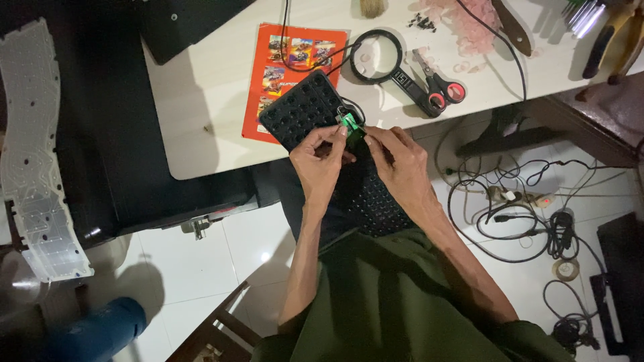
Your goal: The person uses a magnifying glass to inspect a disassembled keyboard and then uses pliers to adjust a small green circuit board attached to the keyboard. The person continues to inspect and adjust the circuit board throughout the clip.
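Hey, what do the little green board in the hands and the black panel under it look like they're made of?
The green board, pinched between the left hand and right hand, looks like rigid, slightly glossy circuit-board laminate; it is too small to be sure. The black panel looks like matte moulded plastic, judging by its even rows of round recesses.

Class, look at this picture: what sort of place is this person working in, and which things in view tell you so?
Probably a small home electronics repair bench. Both hands hold a small green circuit board over an opened black keyboard shell; a magnifying glass lies on the white table, and tangled cables cover the floor.
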